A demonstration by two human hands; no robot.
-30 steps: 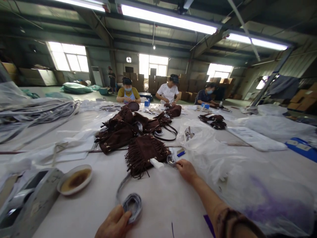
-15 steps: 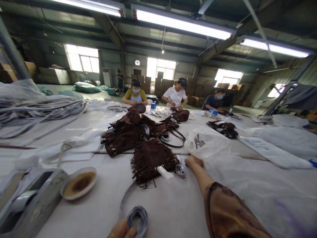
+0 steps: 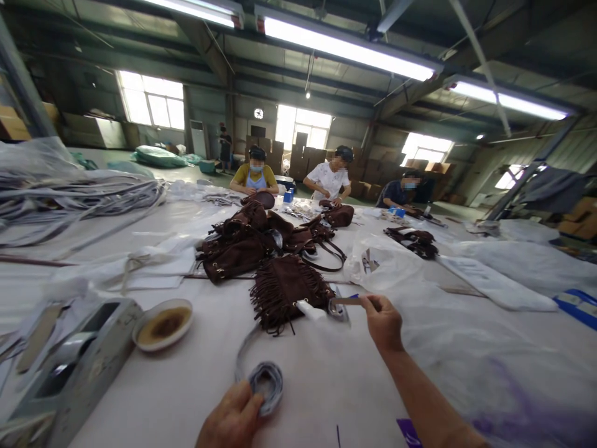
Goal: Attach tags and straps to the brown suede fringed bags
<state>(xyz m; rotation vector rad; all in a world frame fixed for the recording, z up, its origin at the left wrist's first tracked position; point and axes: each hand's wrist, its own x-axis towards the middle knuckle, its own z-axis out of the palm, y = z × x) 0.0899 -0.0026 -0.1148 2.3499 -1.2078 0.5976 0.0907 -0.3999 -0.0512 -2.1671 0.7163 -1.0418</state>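
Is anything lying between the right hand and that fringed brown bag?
Yes: a small white piece and a shiny metal fitting lie between the fringed bag and the right hand, which holds a thin strip.

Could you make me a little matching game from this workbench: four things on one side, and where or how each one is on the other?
Things:
1 fringed bag
2 round dish
3 grey strap coil
4 thin strip

States:
A pinched in the right hand
B touched by the left hand
C dark brown, lying flat
D holds a brownish residue

Pairs: 1-C, 2-D, 3-B, 4-A
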